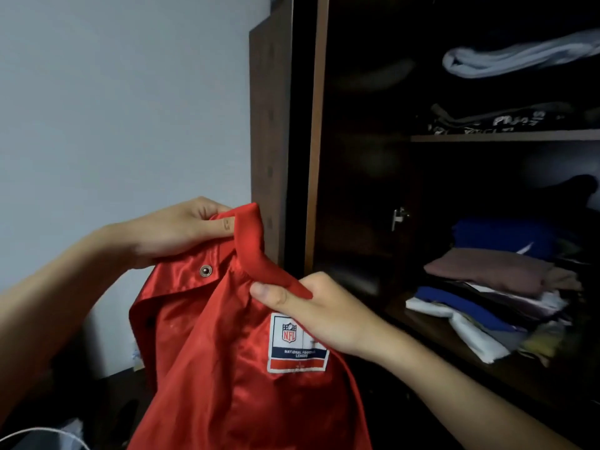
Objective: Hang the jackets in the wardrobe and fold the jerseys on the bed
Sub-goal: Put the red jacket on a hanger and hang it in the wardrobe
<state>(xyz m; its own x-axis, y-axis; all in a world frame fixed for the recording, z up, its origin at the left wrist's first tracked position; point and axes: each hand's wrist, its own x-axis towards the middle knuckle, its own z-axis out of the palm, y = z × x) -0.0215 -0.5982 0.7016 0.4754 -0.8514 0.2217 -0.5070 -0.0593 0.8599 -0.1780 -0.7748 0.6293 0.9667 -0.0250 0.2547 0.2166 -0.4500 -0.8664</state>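
Head view puts me right in front of an open dark-brown wooden wardrobe (316,125), both hands up holding a shiny red satin jacket (207,368) between me and its left side. My left hand (181,228) grasps the jacket's ribbed red collar (256,254) at the upper end, fingers curled over the fabric edge, thumb laid flat along it. My right hand (311,306) pinches the same collar lower down, thumb on top, fingers tucked under the cloth. The collar runs diagonally between the two grips. Jacket hangs down from there with the lining facing me; a white, navy and red NFL neck label (285,352) sits just under my right hand, partly covered by the palm. A round metal snap button (205,270) shows on the front flap just below my left hand.

Inside the wardrobe, on the lower shelf at right, there's a messy stack of folded clothes (487,293), with blue, dusty-pink and white pieces. On the wooden shelf (503,137) above lies a dark garment with white lettering (506,120); I can't read it. A pale blue rolled cloth (519,56) sits higher up. A small metal handle (398,217) shows on an inner panel. Pale grey-blue wall (113,108) fills the left.
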